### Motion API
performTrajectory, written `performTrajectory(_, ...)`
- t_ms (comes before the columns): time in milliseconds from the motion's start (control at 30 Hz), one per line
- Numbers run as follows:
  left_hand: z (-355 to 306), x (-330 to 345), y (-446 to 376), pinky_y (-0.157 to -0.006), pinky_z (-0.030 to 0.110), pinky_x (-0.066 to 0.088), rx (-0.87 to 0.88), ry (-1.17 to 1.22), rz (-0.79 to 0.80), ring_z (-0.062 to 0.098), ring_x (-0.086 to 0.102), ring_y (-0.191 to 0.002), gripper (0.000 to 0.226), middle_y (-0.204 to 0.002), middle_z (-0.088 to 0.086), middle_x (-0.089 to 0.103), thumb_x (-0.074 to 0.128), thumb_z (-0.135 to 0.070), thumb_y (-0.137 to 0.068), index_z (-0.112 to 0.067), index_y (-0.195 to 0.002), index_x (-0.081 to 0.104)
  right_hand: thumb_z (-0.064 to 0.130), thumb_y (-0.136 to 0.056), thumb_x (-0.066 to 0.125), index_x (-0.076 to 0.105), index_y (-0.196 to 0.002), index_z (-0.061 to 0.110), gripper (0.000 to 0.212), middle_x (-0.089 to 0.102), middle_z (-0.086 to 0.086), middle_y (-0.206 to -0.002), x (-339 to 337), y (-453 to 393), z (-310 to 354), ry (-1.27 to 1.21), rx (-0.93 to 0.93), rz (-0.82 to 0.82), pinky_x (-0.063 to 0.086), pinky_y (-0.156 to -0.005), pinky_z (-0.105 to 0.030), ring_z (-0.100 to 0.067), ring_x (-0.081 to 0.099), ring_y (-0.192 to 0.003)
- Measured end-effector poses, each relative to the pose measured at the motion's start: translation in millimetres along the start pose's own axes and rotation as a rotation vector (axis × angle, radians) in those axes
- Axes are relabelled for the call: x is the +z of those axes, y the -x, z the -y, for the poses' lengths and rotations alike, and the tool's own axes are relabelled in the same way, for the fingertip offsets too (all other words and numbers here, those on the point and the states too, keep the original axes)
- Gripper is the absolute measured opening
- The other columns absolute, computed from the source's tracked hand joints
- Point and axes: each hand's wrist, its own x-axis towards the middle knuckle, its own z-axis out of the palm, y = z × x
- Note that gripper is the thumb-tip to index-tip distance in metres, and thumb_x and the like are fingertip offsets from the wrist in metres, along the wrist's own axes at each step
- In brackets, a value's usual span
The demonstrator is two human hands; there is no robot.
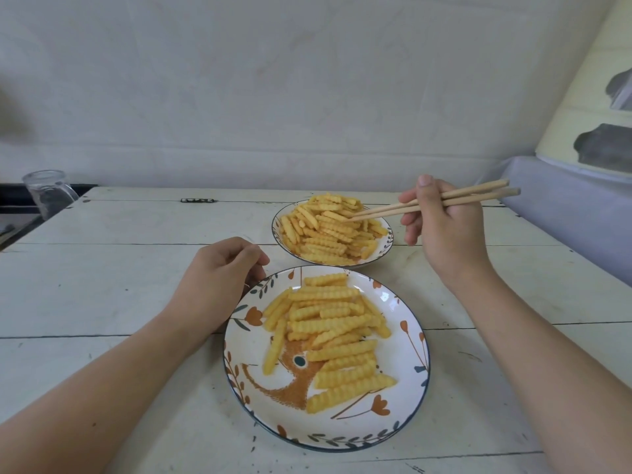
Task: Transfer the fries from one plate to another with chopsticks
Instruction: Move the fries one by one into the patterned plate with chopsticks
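Two plates of crinkle-cut fries stand on a white wooden table. The far plate (383, 249) is heaped with fries (328, 230). The near plate (403, 415), painted with an orange animal and leaves, holds a looser layer of fries (328, 330). My right hand (444, 227) grips a pair of wooden chopsticks (403, 206); their tips touch the top of the far heap. My left hand (219, 285) rests with curled fingers at the near plate's upper left rim; whether the fingers hold the rim is hidden.
A clear glass jar (48, 191) stands at the table's far left corner. A small dark object (197, 200) lies near the back edge. A grey-covered surface (564, 213) rises to the right. The wall runs close behind the table.
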Motion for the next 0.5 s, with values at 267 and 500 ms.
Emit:
performTrajectory(267, 0, 0, 0, -0.068, 0.037, 0.051, 0.007, -0.003, -0.004, 0.018, 0.061, -0.066, 0.029, -0.072, 0.0, 0.07, 0.053, -0.019, -0.101, -0.013, -0.083, 0.074, 0.031, -0.107, 0.043, 0.067, -0.086, 0.006, 0.041, 0.056, -0.009, -0.065, 6, 1, -6, -0.03, 0.036, 0.041, 0.046, -0.047, -0.023, -0.016, 0.052, -0.044)
performTrajectory(500, -1, 0, 1, -0.069, 0.038, 0.052, -0.003, 0.008, 0.002, 0.019, 0.061, -0.066, 0.028, -0.07, -0.002, 0.07, 0.054, -0.019, -0.101, -0.013, -0.083, 0.074, 0.037, -0.107, 0.038, 0.065, -0.06, 0.011, 0.061, 0.051, -0.011, -0.047, -16, -5, 32, -0.352, 0.13, 0.05, 0.031, -0.041, -0.023, -0.021, 0.038, -0.033)
